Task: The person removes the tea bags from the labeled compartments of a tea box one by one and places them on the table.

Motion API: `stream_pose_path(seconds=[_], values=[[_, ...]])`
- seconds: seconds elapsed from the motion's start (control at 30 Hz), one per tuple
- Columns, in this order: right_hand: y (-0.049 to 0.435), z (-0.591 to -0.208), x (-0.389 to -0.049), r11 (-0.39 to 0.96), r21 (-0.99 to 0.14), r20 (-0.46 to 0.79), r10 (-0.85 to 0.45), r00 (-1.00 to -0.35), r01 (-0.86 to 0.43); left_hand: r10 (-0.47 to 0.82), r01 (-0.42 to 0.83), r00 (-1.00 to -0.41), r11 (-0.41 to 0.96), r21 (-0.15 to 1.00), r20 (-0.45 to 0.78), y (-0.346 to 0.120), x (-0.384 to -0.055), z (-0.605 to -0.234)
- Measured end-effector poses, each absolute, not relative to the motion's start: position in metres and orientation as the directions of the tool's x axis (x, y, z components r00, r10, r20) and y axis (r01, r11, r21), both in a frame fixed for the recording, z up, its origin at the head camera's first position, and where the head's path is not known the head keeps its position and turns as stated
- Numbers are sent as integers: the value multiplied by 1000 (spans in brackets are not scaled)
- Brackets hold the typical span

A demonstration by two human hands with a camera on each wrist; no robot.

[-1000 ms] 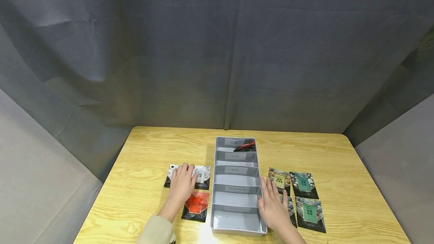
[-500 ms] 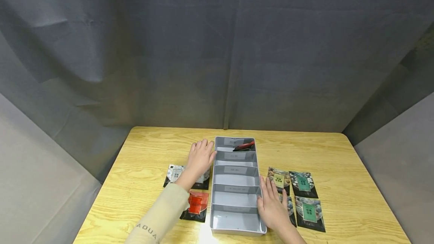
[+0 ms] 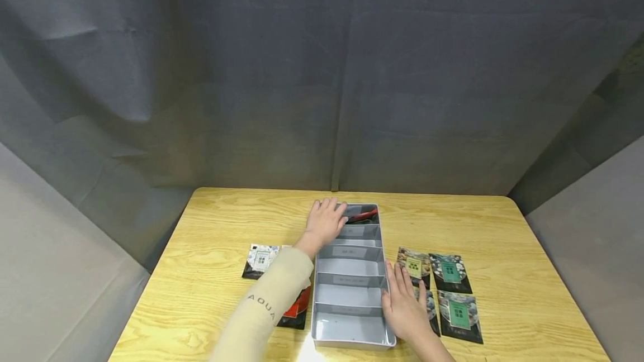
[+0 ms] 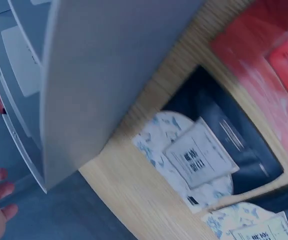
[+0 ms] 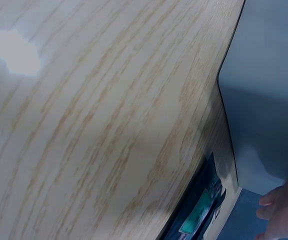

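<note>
A grey divided organizer box (image 3: 354, 345) with a labelled strip in each compartment stands mid-table. My left hand (image 3: 324, 222) is over its far left corner, fingers loosely extended toward the farthest compartment and holding nothing. Inside that compartment stands a red and black packet (image 3: 363, 216), partly hidden by the hand. In the left wrist view, spread fingers (image 4: 3, 190) show beyond the box's edge, near the packet's red tip. My right hand (image 3: 404, 307) lies flat along the box's right side, fingers straight, overlapping a packet beneath it.
Left of the box lie blue-and-white patterned packets (image 3: 261, 259) and a red and black packet (image 3: 297, 312), partly under the left sleeve (image 3: 271, 298). To the right are a yellow-labelled packet (image 3: 414, 267) and green-labelled packets (image 3: 459, 317). A grey curtain (image 3: 432, 99) hangs behind the table.
My left hand has moved from over the patterned packets, forward and right, to the box's far left corner. My right hand has stayed at the box's right side.
</note>
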State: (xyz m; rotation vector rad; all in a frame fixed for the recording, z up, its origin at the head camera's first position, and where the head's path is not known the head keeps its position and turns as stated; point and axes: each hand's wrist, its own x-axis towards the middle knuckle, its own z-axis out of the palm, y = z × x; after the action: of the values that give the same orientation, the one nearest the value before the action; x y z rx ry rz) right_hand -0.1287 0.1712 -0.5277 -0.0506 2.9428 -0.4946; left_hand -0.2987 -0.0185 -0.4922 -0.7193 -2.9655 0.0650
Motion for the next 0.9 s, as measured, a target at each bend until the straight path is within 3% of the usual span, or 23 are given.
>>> stream_pose_path(seconds=[0.5, 0.9], values=[[172, -530, -128, 951, -309, -137, -55, -989, -11, 418, 416, -907, 908, -48, 49, 10, -304, -514], [172, -526, -127, 954, -300, -155, -56, -986, -7, 363, 362, -932, 931, -41, 19, 23, -299, -506]])
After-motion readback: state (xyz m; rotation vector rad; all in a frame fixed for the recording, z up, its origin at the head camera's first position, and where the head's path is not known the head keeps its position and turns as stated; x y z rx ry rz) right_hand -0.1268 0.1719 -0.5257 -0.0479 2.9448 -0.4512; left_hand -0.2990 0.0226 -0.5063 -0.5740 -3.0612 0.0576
